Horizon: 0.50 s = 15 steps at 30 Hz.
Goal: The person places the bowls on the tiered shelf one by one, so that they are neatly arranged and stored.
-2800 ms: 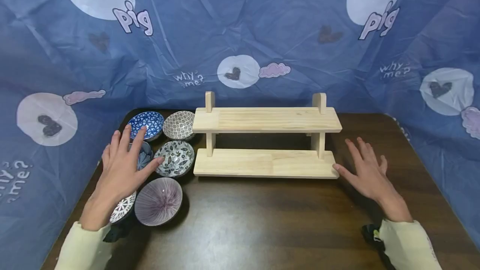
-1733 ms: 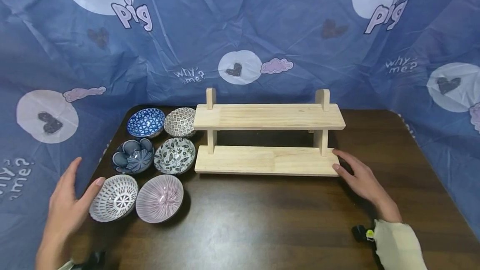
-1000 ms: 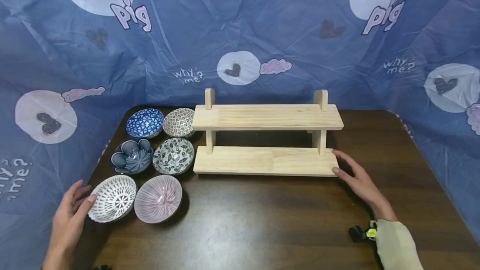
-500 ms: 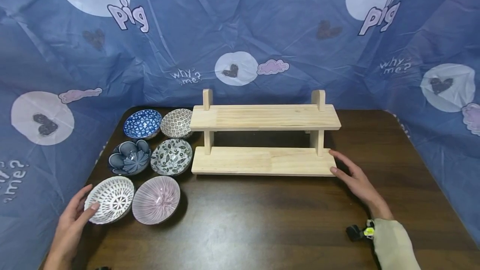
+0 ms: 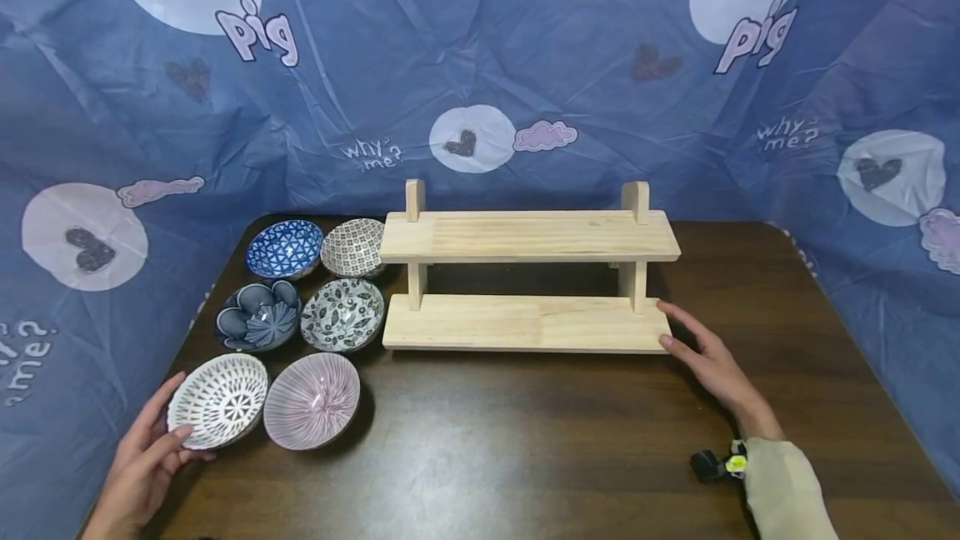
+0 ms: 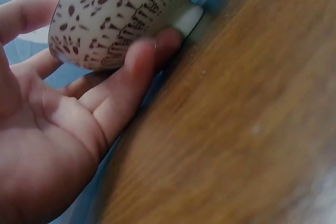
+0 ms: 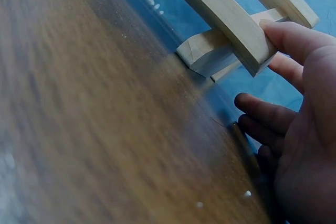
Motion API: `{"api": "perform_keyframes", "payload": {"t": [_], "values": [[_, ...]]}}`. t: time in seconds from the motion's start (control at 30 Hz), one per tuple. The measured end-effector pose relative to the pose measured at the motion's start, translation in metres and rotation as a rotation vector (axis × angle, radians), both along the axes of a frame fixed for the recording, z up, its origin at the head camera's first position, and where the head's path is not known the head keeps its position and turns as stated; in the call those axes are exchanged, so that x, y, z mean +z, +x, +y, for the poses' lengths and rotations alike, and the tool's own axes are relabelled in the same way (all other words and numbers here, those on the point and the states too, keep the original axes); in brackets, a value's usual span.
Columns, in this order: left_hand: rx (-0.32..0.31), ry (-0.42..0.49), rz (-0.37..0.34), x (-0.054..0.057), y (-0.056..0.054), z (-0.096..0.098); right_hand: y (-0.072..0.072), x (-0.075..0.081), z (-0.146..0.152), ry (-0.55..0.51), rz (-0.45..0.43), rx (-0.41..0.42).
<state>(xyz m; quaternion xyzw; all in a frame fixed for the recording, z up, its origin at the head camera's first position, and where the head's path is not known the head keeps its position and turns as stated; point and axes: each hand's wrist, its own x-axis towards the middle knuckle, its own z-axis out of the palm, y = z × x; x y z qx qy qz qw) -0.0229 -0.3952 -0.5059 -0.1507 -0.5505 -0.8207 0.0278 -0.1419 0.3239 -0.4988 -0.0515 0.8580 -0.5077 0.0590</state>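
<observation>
My left hand [image 5: 142, 465] grips the near-left white patterned bowl [image 5: 225, 398], thumb at its rim. The left wrist view shows fingers curled beneath the bowl's dark-speckled outer side [image 6: 105, 19], close to its foot. At the right end of the two-tier wooden shelf [image 5: 525, 323], my right hand [image 5: 720, 369] pinches the lower board between thumb and forefinger. In the right wrist view the thumb touches the board's end [image 7: 247, 40], while the other fingers hang below it. A purple striped bowl [image 5: 312, 400] stands just right of the white one.
Behind these sit a blue-grey floral bowl [image 5: 258, 317], a leaf-patterned bowl [image 5: 342, 314], a blue geometric bowl [image 5: 285, 247] and a grey checked bowl [image 5: 352, 247], close together left of the shelf. Blue printed cloth [image 5: 480, 48] surrounds the dark wooden table [image 5: 525, 440].
My left hand came back from over the bowls, went left of the white bowl and took hold of it; its fingers now reach underneath. My right hand moved in and took the shelf's end.
</observation>
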Motion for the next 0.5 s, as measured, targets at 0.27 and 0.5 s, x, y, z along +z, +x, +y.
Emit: {"api": "perform_keyframes", "payload": {"t": [0.27, 0.5], "values": [[-0.183, 0.206, -0.015, -0.0031, 0.0001, -0.0047, 0.0013, -0.0029, 0.0006, -0.005, 0.016, -0.007], [-0.327, 0.433, 0.003, -0.006, -0.0009, -0.0054, -0.0015, -0.0038, 0.0009, 0.001, 0.019, 0.0]]}}
